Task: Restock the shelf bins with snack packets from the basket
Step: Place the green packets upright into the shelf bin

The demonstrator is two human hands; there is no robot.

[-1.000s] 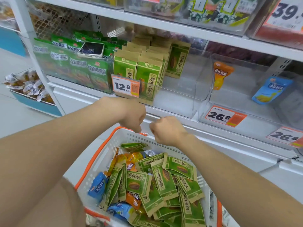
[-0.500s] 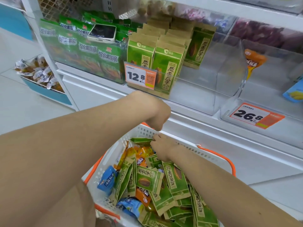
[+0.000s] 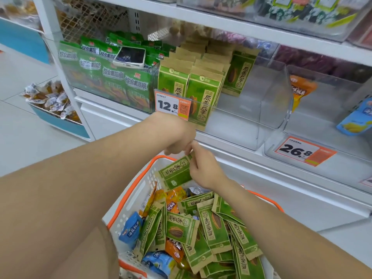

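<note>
Head view: I am pinching a green seed packet (image 3: 176, 174) by its upper corner with my right hand (image 3: 203, 168), thumb and fingers closing on its edge. The packet is hanging tilted over the far end of the basket (image 3: 136, 195). My left hand (image 3: 179, 137) is sitting right at that same corner with its fingers curling downward. I cannot tell whether they are gripping the packet or only meeting it.

Below the packet, the white basket with its orange rim is holding a loose heap. Most of it is matching green packets (image 3: 182, 228) lying at all angles, with a few blue packets (image 3: 130, 228) and orange packets (image 3: 174, 200) showing among them.

Just beyond my hands, the clear shelf bin (image 3: 251, 109) is carrying rows of the same green packets standing upright on its left side. An orange price tag (image 3: 171, 104) reading 12.8 is hanging on its front, and its right side is showing bare plastic. To the left of it, a neighbouring bin (image 3: 66, 77) is standing full of darker green bags, with a phone (image 3: 130, 56) lying on top of them. To the right, another bin (image 3: 330, 109) is holding one orange pouch (image 3: 302, 89) and one blue pouch (image 3: 356, 119), and it is wearing a tag (image 3: 304, 151) reading 26.8.
</note>
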